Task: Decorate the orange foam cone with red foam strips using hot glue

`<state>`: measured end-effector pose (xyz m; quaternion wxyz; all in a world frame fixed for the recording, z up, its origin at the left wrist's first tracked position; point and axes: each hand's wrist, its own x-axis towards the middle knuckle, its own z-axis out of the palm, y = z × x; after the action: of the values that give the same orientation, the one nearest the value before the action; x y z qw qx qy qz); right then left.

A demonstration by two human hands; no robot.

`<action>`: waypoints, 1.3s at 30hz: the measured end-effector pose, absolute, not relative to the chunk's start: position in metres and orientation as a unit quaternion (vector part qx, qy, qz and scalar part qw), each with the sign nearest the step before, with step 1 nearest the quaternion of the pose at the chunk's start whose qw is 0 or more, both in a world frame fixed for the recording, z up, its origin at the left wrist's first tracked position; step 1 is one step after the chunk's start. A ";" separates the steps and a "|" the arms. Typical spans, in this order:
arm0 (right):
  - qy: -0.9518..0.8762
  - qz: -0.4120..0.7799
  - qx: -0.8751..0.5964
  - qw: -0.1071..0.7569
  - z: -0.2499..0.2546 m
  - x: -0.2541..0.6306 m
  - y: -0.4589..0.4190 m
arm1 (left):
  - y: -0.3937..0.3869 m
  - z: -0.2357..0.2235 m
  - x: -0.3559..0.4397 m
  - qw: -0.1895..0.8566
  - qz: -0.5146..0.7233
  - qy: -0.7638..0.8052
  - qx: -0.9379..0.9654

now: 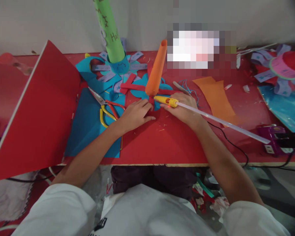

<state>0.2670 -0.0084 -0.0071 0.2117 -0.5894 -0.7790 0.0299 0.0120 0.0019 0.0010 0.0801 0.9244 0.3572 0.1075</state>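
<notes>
My right hand [180,106] is closed around a yellow glue gun [166,100], with a long clear glue stick [221,123] trailing from its back toward the right. Its nozzle points left, at the foot of an orange paper cone [157,72]. The cone stands tilted on a blue flower-shaped paper base [137,93], with red paper strips [137,86] spread around it. My left hand [137,113] has its fingers curled onto a short red paper strip [151,101] in front of the cone. Its thumb lies apart from the index finger.
Pliers and scissors with red and yellow handles [109,109] lie on blue paper [88,121] at left. A red board [44,108] leans beyond. A green paper tube [111,36] stands behind. Orange paper [217,98] and a purple power socket box [270,137] are at right.
</notes>
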 end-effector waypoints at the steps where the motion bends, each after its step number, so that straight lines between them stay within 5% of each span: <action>1: -0.776 0.032 -0.593 0.213 -0.007 0.268 -0.009 | 0.002 0.001 0.012 0.080 0.107 0.358 0.924; 26: -0.739 0.052 -0.615 0.268 -0.013 0.281 -0.006 | 0.001 0.002 0.012 0.080 0.099 0.361 0.924; 39: -0.745 0.038 -0.625 0.230 -0.011 0.282 -0.005 | 0.003 0.001 0.011 0.082 0.098 0.355 0.926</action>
<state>0.2817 -0.0048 -0.0107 0.2296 -0.6255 -0.7447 0.0378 0.0113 0.0025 0.0012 0.0815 0.9261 0.3552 0.0977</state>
